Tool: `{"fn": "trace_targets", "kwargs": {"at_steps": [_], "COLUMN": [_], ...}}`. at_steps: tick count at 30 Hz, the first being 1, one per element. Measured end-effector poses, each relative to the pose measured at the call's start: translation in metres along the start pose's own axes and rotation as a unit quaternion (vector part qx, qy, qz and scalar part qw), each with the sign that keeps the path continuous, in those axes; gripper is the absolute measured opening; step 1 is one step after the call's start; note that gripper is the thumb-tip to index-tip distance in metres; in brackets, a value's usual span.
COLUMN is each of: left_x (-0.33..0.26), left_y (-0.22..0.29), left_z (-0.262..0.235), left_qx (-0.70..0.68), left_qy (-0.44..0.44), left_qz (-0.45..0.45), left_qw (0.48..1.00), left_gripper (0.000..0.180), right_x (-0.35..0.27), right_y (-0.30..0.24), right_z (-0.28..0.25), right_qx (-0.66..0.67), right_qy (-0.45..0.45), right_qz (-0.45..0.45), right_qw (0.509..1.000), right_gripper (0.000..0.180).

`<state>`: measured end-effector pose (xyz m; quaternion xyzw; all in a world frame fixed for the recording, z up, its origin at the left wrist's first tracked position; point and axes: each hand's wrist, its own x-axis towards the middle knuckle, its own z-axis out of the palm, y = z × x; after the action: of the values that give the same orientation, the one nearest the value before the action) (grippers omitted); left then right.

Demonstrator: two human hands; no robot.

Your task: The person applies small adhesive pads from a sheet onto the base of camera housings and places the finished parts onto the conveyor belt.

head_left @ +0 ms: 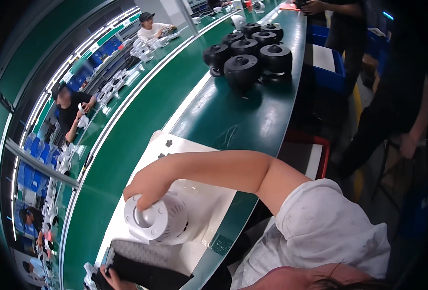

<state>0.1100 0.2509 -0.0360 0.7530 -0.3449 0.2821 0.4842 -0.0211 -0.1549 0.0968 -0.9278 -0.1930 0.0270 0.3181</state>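
My right hand (152, 187) reaches across from the right and grips the rim of a white, round plastic housing (176, 217). Its thumb lies over the round opening, and the other fingers are partly hidden behind the rim. The housing has slots in its side and rests tilted on a white board (214, 195). At the lower left, my left hand (111, 279) has its fingers bent at the edge of a black piece (148, 270) with a grey patterned face. Only part of this hand shows, and I cannot make out what kind of piece it is.
Several black, round, lidded pots (243, 67) stand farther along the green bench (209, 116). Blue bins (337, 65) and a red-rimmed bin (324, 157) sit to its right. Other people (71, 108) work across the green belt (119, 130); others stand at the right.
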Motion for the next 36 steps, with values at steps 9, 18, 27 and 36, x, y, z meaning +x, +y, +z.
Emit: {"fn": "trace_targets", "kwargs": {"at_steps": [9,18,27,36], "left_x": [-0.003,-0.015,-0.011,-0.002], "left_y": [0.114,0.137,0.146,0.152], "left_z": [0.043,0.081,0.058,0.072], "left_qx": [-0.307,-0.531,-0.303,-0.509], "left_qy": [0.043,0.114,-0.002,-0.111], "left_qz": [-0.286,-0.246,-0.182,-0.304], "left_qw": [0.907,0.803,0.935,0.797], "left_gripper": [0.024,0.033,0.039,0.078], "right_x": [-0.010,-0.017,-0.016,-0.008], "right_y": [-0.036,-0.048,-0.061,-0.051], "right_z": [0.020,0.031,0.041,0.034], "right_qx": [0.078,0.002,-0.014,0.134], "right_qy": [0.132,0.067,0.103,0.052], "right_qz": [-0.203,-0.219,-0.251,-0.125], "right_qw": [0.967,0.973,0.963,0.982], "right_gripper": [0.066,0.051,0.040,0.019]}}
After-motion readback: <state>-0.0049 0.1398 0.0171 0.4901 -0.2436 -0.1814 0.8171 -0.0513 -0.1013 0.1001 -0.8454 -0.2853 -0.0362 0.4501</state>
